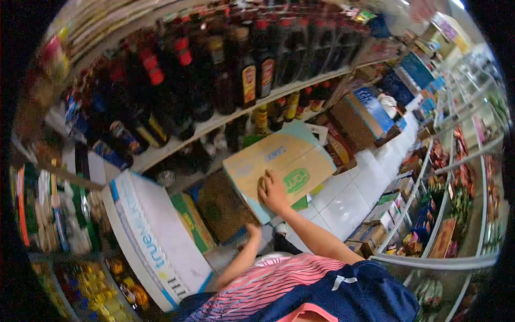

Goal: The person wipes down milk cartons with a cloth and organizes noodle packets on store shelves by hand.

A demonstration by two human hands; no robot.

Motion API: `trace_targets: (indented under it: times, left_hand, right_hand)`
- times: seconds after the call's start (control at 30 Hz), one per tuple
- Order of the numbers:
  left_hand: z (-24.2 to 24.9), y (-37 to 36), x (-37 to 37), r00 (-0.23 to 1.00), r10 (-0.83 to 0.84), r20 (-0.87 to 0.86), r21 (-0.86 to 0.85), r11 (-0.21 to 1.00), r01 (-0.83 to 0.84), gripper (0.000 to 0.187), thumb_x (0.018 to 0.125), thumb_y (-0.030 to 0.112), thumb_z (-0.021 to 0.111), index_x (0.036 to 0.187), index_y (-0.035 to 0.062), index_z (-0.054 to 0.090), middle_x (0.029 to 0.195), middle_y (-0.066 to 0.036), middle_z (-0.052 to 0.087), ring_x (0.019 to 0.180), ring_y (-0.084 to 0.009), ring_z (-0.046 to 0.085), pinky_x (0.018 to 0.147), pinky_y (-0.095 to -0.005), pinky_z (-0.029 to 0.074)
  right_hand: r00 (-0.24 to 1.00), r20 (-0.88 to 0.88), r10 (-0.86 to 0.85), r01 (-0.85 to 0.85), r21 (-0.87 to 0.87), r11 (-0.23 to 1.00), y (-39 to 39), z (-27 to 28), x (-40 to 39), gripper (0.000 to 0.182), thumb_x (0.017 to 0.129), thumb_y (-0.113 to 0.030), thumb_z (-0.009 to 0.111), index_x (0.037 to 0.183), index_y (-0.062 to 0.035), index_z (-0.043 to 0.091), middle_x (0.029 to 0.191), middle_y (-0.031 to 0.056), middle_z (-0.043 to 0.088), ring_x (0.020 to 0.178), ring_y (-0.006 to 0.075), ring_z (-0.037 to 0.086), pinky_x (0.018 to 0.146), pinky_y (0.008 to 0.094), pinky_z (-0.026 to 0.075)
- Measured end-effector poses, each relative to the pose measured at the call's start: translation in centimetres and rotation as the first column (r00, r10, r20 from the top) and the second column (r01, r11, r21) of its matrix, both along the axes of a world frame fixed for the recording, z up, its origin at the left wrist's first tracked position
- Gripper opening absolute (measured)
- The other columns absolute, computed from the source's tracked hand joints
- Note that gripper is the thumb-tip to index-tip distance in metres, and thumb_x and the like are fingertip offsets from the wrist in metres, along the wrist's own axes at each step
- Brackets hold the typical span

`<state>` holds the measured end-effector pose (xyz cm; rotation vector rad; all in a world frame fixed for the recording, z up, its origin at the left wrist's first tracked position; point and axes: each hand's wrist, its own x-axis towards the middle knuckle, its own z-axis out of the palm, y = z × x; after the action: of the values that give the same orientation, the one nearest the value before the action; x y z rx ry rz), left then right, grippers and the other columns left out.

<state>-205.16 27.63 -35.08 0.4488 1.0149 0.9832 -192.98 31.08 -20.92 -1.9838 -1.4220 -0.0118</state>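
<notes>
Resting right hand (273, 190) unclenched on mid-frame box (281, 165); left hand (254, 232): can't tell grip. Likely stiff; hold bottom edges.

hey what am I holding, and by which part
Your right hand lies open on the printed face of the yellow carton; your left hand is by its near edge, whether it grips cannot be told.

Blur hides what the left fingers (252, 230) touch.
</notes>
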Motion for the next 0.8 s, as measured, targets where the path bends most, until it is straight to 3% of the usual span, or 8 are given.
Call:
trace_targets:
  times: [0.03, 0.1, 0.17, 0.37, 0.43, 0.47, 0.53, 0.8]
  left_hand:
    - [-10.7, -1.4, -0.1, 0.997, -0.01, -0.081, 0.064, 0.998, 0.015, 0.039, 0.088, 0.025, 0.048, 0.12, 0.003, 0.042, 0.115, -0.005, 0.045, 0.099, -0.0194, 0.045, 0.085, -0.0322, 0.038]
    - [-4.2, 0.2, -1.6, 0.991, -0.107, -0.077, -0.248, 0.965, 0.084, 0.038, 0.088, 0.023, 0.048, 0.118, 0.0016, 0.042, 0.114, -0.007, 0.046, 0.099, -0.0199, 0.045, 0.085, -0.0321, 0.037]
    - [3.3, 0.9, -1.8, 0.949, -0.17, -0.264, -0.175, 0.976, 0.127, 0.037, 0.087, 0.021, 0.048, 0.116, 0.0002, 0.042, 0.113, -0.01, 0.046, 0.099, -0.0204, 0.045, 0.086, -0.0319, 0.036]
    - [14.2, 1.9, 0.9, 0.755, 0.213, -0.621, 0.579, 0.774, 0.257, 0.031, 0.091, 0.021, 0.042, 0.115, 0.0029, 0.045, 0.109, -0.013, 0.044, 0.106, -0.0242, 0.041, 0.092, -0.0353, 0.032]
    - [17.3, 1.4, 3.5, 0.737, 0.201, -0.645, 0.65, 0.652, 0.391, 0.029, 0.091, 0.02, 0.039, 0.115, 0.004, 0.047, 0.117, -0.016, 0.041, 0.11, -0.0278, 0.039, 0.093, -0.036, 0.031]
    - [17.6, 1.2, 4.4, 0.732, 0.094, -0.675, 0.606, 0.636, 0.477, 0.032, 0.092, 0.022, 0.038, 0.117, 0.0045, 0.047, 0.122, -0.018, 0.04, 0.116, -0.0303, 0.036, 0.096, -0.0377, 0.028]
    - [17.4, 0.4, 6.6, 0.674, 0.108, -0.731, 0.621, 0.514, 0.591, 0.034, 0.092, 0.025, 0.036, 0.118, 0.0049, 0.046, 0.124, -0.018, 0.04, 0.119, -0.0317, 0.032, 0.098, -0.0408, 0.025]
    - [15.8, 6.6, 16.2, 0.476, 0.226, -0.85, 0.522, 0.234, 0.82, 0.043, 0.091, 0.034, 0.035, 0.124, 0.0067, 0.043, 0.134, -0.013, 0.033, 0.127, -0.0309, 0.021, 0.103, -0.0465, 0.013]
  right_hand:
    - [1.0, -0.023, 0.019, -0.02, -0.022, 1.0, -0.2, -0.1, -0.1, 0.034, 0.075, -0.017, 0.057, 0.104, -0.0007, 0.05, 0.119, 0.0208, 0.042, 0.109, 0.0393, 0.039, 0.093, 0.0444, 0.033]
    - [0.999, -0.047, 0.017, -0.018, -0.03, 0.999, 0.0, -0.3, 0.2, 0.034, 0.075, -0.017, 0.057, 0.105, -0.0015, 0.049, 0.119, 0.0203, 0.042, 0.11, 0.0393, 0.038, 0.093, 0.0445, 0.033]
    - [0.998, -0.02, 0.06, -0.061, -0.027, 0.998, -0.5, -0.5, 0.4, 0.035, 0.075, -0.018, 0.056, 0.106, -0.0036, 0.049, 0.12, 0.0186, 0.041, 0.112, 0.0381, 0.037, 0.092, 0.0443, 0.033]
    - [0.783, -0.598, 0.169, -0.175, 0.049, 0.983, -2.5, -0.5, 1.1, 0.041, 0.08, -0.026, 0.056, 0.115, -0.0056, 0.047, 0.122, 0.0155, 0.043, 0.109, 0.0313, 0.043, 0.093, 0.0365, 0.034]
    - [0.226, -0.879, 0.42, -0.187, 0.384, 0.904, -3.4, -0.2, 0.7, 0.05, 0.082, -0.031, 0.052, 0.123, -0.005, 0.041, 0.122, 0.0113, 0.045, 0.111, 0.0224, 0.043, 0.091, 0.0336, 0.035]
    - [0.234, -0.872, 0.431, -0.186, 0.395, 0.9, -3.9, -0.2, 1.0, 0.05, 0.082, -0.031, 0.052, 0.123, -0.005, 0.041, 0.122, 0.0113, 0.045, 0.111, 0.0224, 0.043, 0.091, 0.0336, 0.035]
    - [-0.097, -0.955, 0.282, 0.113, 0.271, 0.956, -5.0, 0.8, 2.2, 0.057, 0.079, -0.026, 0.059, 0.127, -0.0031, 0.037, 0.118, 0.0109, 0.046, 0.114, 0.0181, 0.039, 0.095, 0.0288, 0.03]
    - [0.571, -0.817, 0.081, 0.24, 0.261, 0.935, -7.6, 0.2, 18.6, 0.051, 0.072, -0.015, 0.061, 0.12, -0.0074, 0.047, 0.116, 0.0115, 0.051, 0.105, 0.0226, 0.049, 0.089, 0.0313, 0.038]
